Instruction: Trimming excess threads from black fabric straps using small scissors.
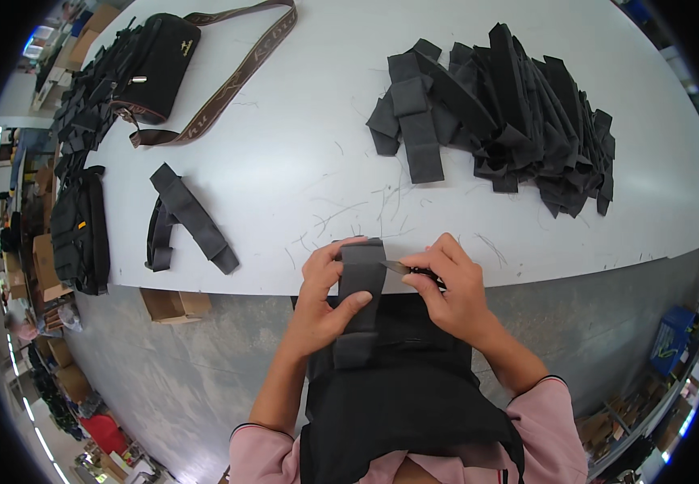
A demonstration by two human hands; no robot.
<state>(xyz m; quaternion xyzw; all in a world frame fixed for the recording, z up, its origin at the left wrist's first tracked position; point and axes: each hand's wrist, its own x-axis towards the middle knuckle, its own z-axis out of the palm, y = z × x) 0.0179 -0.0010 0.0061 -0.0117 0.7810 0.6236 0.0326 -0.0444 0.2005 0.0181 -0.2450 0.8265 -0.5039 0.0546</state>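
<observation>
My left hand (322, 300) grips a dark grey fabric strap (361, 274) at the table's front edge, thumb on its face and fingers behind. The strap's lower part hangs down over my black apron. In my right hand (458, 290) is a pair of small thread snips (397, 267), its pointed tip at the strap's right edge. Whether the tip touches a thread there is too small to tell. Another dark grey strap (192, 216) lies folded on the table to the left.
A large heap of dark grey straps (519, 113) covers the table's (317, 97) far right. At the far left lie a black bag (160, 68) with a brown shoulder strap, more dark pieces (83, 121) and a black backpack (81, 234). Loose thread ends (382, 202) are scattered about.
</observation>
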